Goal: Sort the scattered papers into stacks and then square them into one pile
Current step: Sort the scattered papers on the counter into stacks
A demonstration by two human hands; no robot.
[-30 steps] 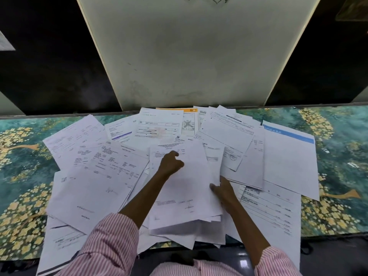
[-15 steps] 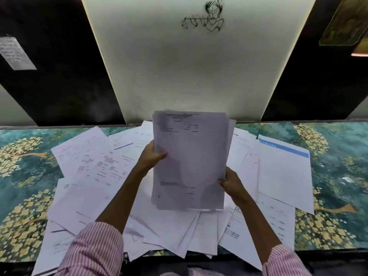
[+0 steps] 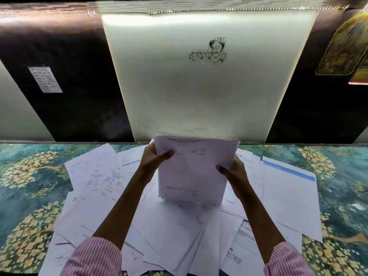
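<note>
A bundle of several white printed sheets (image 3: pixel 194 170) stands upright on its lower edge above the middle of the table. My left hand (image 3: pixel 155 158) grips its upper left edge, thumb across the front. My right hand (image 3: pixel 232 172) grips the right edge lower down, thumb on the front. Many loose scattered papers (image 3: pixel 103 176) overlap across the table below and around the bundle. A sheet with a blue header band (image 3: pixel 288 192) lies at the right.
The table (image 3: pixel 29 186) has a teal cloth with yellow flower trees. Behind it rises a white wall panel (image 3: pixel 199 92) with a small line drawing, flanked by dark panels. Bare cloth shows at the far left and far right.
Both hands lifted a bundle of sheets off the pile and stood it upright. The view tilted upward, showing more of the wall.
</note>
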